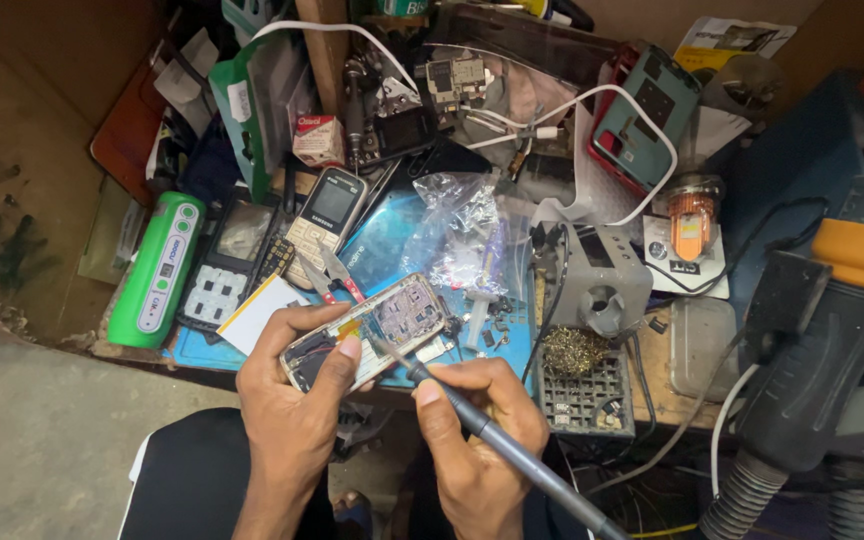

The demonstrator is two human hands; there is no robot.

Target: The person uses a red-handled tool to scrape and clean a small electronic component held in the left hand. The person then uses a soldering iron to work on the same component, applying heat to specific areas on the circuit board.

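An opened silver phone body with bare circuit board [367,342] is clamped by the left hand [297,400], steadied for the grey soldering iron [492,430] pinched pen-like by the right hand [477,440].

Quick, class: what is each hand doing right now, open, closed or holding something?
Left hand: closed around the opened phone, thumb on top.
Right hand: closed on the soldering iron, its tip on the phone's board.

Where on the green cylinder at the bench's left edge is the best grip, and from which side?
Grip the green cylinder around its middle, from its open left side: it lies flat and lengthwise, and a phone crowds its right.
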